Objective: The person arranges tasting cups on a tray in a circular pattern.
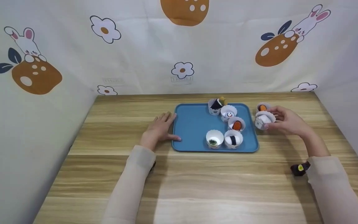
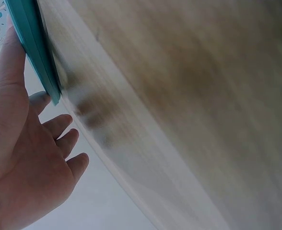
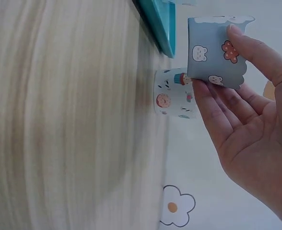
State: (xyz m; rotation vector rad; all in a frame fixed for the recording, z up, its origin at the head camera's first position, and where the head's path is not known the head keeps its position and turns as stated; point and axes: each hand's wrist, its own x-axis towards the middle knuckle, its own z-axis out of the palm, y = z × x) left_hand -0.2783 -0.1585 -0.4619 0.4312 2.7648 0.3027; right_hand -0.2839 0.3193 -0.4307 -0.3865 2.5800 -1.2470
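My right hand (image 1: 287, 122) pinches a pale paper baking cup (image 1: 262, 122) between thumb and fingers, just off the tray's right edge. The right wrist view shows bear faces and a red flower on the held cup (image 3: 210, 55), which is raised above the table. Close behind it stands another paper cup (image 3: 165, 93) with an orange piece (image 1: 262, 107) inside. My left hand (image 1: 158, 129) rests at the left edge of the blue tray (image 1: 191, 124); its thumb touches the rim and its fingers are extended. Whether the held cup contains anything is unclear.
Several paper cups stand on the tray's right half. They include one with a white-and-black sushi toy (image 1: 233, 140), one with a red-orange piece (image 1: 237, 125) and one with a green piece (image 1: 212, 142). A dark toy with a yellow centre (image 1: 299, 169) lies by my right sleeve.
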